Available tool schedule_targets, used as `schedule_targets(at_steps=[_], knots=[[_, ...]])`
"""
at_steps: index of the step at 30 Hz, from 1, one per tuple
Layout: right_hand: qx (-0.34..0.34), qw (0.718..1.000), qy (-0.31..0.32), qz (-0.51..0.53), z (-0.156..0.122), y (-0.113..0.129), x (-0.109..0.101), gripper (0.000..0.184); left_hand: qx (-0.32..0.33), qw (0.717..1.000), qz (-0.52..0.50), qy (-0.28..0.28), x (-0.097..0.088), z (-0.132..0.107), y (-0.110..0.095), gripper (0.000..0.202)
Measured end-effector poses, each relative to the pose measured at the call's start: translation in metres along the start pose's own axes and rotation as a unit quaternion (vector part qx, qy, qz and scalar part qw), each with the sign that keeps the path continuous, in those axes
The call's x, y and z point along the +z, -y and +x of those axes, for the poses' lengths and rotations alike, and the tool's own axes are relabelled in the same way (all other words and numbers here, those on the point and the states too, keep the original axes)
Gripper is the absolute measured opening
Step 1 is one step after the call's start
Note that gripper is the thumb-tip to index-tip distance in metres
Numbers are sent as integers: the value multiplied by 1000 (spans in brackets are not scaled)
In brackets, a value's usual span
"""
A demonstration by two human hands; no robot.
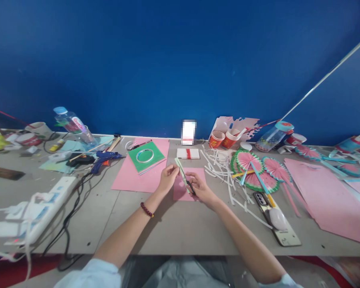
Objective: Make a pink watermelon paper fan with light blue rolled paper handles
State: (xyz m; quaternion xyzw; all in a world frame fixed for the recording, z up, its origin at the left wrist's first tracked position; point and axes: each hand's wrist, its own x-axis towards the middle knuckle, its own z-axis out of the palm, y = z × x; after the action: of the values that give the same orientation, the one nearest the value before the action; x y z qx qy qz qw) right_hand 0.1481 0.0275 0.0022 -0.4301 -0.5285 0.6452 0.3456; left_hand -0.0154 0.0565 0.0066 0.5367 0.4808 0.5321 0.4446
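Note:
Between my two hands is a narrow light-green paper strip (180,168), standing at a slant. The fingers of my left hand (169,176) pinch its upper part from the left. My right hand (200,188) is closed around the dark handles of a pair of scissors (191,187), close against the strip's lower part. How far the blades are apart, I cannot make out. A pink paper square (182,194) lies on the table under both hands. Behind them sits a white packet with a red band (188,153).
Left are green paper (156,154) with a tape ring, a blue glue gun (104,158) with cables, and a power strip (52,202). Right are white paper strips (218,164), watermelon-patterned paper fans (251,164), red cups (217,138) and a phone (260,200). A blue wall (174,72) rises behind.

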Motion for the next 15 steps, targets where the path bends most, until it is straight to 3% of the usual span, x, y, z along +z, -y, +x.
schedule_targets(at_steps=[15], knots=[[-3,1000,-6,10,-1,3,1,46,4,1000,2,-2,0,0,1,24]])
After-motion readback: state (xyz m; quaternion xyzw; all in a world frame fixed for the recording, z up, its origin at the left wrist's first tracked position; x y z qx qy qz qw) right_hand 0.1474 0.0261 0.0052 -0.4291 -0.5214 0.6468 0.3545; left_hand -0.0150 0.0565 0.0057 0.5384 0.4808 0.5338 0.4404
